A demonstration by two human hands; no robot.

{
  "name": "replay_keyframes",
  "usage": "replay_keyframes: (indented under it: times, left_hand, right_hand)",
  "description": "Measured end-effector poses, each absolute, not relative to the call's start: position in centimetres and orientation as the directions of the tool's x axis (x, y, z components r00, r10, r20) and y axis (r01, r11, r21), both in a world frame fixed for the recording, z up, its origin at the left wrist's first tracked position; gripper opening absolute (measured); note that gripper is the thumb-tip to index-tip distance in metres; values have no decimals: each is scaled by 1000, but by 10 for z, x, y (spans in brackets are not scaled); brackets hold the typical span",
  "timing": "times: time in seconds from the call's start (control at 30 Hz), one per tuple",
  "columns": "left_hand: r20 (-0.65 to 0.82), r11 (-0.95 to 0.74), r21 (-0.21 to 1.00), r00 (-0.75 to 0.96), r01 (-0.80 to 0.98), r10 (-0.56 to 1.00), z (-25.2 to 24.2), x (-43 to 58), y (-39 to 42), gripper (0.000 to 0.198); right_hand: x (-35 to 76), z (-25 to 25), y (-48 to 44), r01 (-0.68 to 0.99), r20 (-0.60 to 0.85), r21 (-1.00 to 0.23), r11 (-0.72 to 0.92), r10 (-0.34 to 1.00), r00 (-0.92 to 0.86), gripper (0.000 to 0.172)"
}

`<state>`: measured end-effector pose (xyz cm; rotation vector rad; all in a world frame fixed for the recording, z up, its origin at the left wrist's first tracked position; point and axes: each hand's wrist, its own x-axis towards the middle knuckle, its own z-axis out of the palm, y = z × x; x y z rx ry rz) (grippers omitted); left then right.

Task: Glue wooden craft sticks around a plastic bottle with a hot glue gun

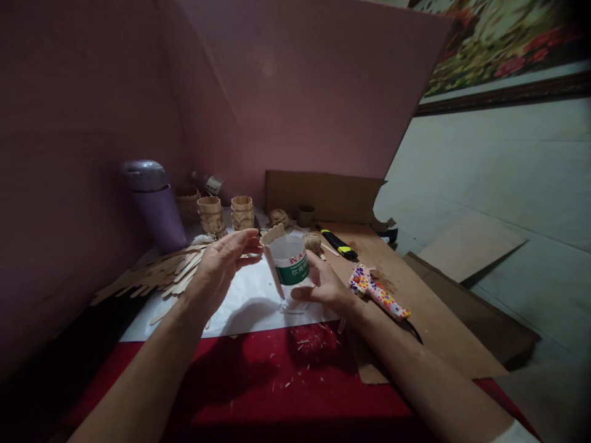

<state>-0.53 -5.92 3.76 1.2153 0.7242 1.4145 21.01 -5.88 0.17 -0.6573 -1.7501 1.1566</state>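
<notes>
My right hand (322, 280) is wrapped round the right side of a cut plastic bottle (292, 249) with a green label, held above the white sheet (249, 295). Several wooden craft sticks (273, 258) stand side by side along the bottle's left wall. Left of these sticks is my left hand (226, 261), its fingers stretched out, with nothing visible in them. A fanned pile of loose craft sticks (157, 271) lies beyond my left forearm.
Wooden stick-covered cups (211, 215) stand behind, near a purple flask (159, 215). Twine (313, 242), a yellow-black utility knife (339, 243) and a flowered glue gun (378, 292) lie right, by a cardboard sheet (438, 326). Scraps litter the red cloth (295, 394).
</notes>
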Motion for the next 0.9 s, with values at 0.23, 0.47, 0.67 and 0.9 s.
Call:
replay_keyframes:
  times: [0.23, 0.47, 0.67, 0.9]
  left_hand:
    - [289, -107, 922, 474, -373, 832, 25, 11, -66, 65]
    - [151, 37, 901, 393, -432, 907, 23, 16, -67, 46]
    - [-3, 120, 843, 217, -525, 976, 30, 10, -62, 39]
    - [-72, 161, 761, 165, -628, 984, 36, 7, -58, 28]
  right_hand:
    - [204, -1, -65, -201, 273, -961, 191, 775, -570, 73]
    - [200, -3, -66, -78, 184, -983, 167, 855, -485, 69]
    - [221, 21, -51, -88, 351, -933, 350, 936, 2, 51]
    - [246, 46, -46, 23, 401, -911, 411, 873, 277, 32]
